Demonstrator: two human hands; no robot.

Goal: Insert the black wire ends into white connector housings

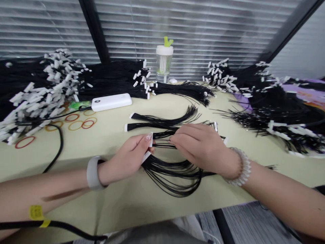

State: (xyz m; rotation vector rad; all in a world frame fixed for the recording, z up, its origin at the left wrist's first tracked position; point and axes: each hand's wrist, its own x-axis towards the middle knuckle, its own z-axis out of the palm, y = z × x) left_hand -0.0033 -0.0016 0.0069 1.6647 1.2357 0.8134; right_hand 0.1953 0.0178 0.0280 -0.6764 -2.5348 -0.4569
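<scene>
The white connector [151, 141] looks matt plastic, the black wires [162, 166] smooth, faintly glossy plastic.

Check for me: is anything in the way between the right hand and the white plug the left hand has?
Nothing visible is. The left hand pinches the white plug, and black wires span the gap to the right hand. Another white connector sits just below, not between.

From the central wire bundles [165, 120], a tumbler [164, 64] is placed at twelve o'clock, a power bank [112, 102] at ten.
</scene>
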